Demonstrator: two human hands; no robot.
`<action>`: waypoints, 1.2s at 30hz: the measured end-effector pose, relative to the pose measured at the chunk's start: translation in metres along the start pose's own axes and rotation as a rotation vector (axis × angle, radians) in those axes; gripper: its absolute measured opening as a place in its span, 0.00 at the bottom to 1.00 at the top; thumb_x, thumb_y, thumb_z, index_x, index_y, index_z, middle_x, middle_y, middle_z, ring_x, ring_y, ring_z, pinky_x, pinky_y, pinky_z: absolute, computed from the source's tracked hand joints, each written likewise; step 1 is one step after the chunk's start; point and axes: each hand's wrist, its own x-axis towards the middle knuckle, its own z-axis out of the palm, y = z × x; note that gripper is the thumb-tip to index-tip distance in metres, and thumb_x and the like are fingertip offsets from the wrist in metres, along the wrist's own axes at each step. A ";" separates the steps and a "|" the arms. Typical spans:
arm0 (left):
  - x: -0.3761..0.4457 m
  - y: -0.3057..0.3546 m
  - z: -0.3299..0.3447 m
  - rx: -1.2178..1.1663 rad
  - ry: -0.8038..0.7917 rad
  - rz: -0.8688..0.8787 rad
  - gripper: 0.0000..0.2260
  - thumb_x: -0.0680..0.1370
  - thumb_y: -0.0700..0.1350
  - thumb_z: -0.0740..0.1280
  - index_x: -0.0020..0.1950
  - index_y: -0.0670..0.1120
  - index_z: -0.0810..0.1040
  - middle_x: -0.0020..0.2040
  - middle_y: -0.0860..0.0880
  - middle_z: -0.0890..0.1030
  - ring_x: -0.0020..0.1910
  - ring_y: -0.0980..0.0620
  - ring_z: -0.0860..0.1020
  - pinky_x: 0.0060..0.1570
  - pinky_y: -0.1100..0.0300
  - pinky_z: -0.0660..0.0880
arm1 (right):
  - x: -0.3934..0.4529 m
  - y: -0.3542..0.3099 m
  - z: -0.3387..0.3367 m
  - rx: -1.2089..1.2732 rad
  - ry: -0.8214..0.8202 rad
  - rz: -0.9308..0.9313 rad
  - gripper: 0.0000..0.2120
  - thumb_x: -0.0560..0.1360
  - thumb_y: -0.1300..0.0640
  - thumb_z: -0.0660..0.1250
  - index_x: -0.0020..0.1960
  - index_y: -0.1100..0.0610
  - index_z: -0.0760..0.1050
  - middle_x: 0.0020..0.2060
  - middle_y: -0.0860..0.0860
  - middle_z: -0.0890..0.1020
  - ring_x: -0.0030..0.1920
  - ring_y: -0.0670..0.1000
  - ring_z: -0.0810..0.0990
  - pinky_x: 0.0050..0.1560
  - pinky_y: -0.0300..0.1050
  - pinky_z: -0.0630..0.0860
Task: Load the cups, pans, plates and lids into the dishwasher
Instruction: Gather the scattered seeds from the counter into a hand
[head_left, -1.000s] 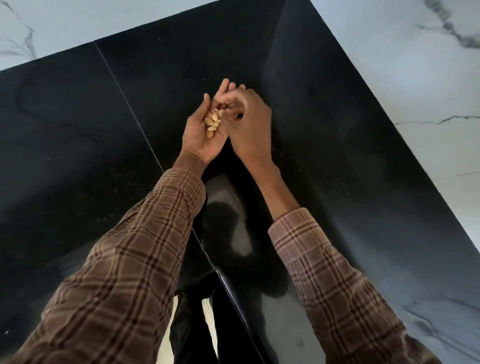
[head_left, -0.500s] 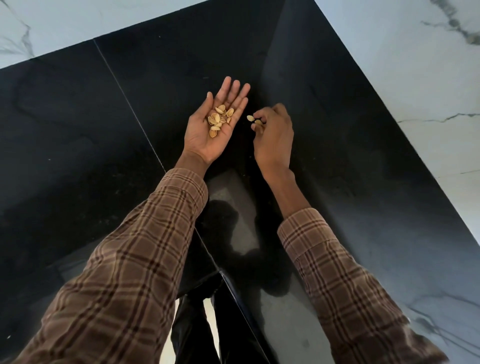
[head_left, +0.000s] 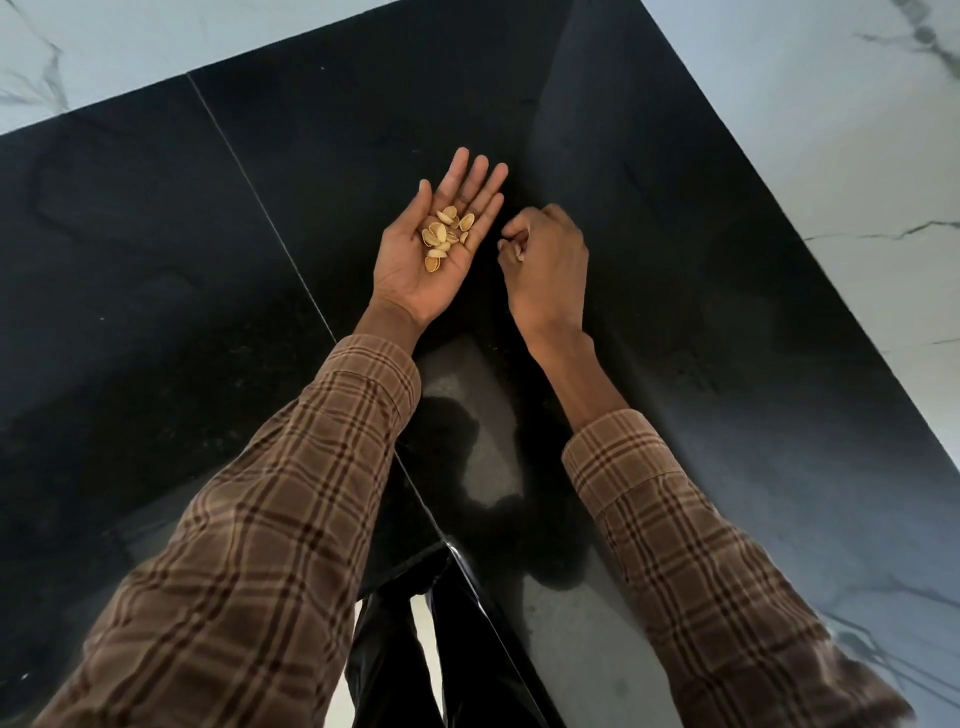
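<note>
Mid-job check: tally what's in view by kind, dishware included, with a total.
Pale tan nut shells, on the open left hand: about 9
Hands, counting the curled right hand: 2
Black stone countertop: 1
Cups, pans, plates, lids: 0
Total: about 12

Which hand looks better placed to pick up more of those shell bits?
Probably the right hand. It is palm down over the black counter, fingers curled, seemingly pinching something small. The left hand lies flat, palm up, already carrying the pile of shells, so it serves better as the tray.
</note>
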 end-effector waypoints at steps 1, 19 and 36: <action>0.000 0.000 0.000 0.001 -0.003 -0.002 0.20 0.89 0.47 0.51 0.78 0.38 0.65 0.74 0.37 0.72 0.79 0.39 0.65 0.81 0.45 0.55 | 0.001 0.001 -0.002 0.027 -0.003 0.011 0.06 0.74 0.60 0.75 0.50 0.52 0.81 0.48 0.46 0.79 0.45 0.42 0.79 0.50 0.41 0.80; -0.002 0.000 0.004 0.001 -0.018 -0.002 0.20 0.89 0.46 0.51 0.78 0.37 0.65 0.78 0.36 0.68 0.79 0.38 0.65 0.81 0.45 0.56 | 0.006 -0.008 -0.020 0.345 0.120 0.061 0.06 0.76 0.60 0.73 0.53 0.54 0.83 0.46 0.44 0.83 0.45 0.38 0.82 0.49 0.34 0.79; -0.006 -0.001 0.010 0.041 -0.045 -0.011 0.20 0.89 0.46 0.51 0.77 0.39 0.67 0.78 0.37 0.67 0.79 0.39 0.65 0.81 0.46 0.55 | -0.006 0.001 -0.010 0.020 -0.006 0.019 0.03 0.74 0.60 0.72 0.47 0.53 0.83 0.42 0.46 0.81 0.39 0.43 0.79 0.43 0.39 0.80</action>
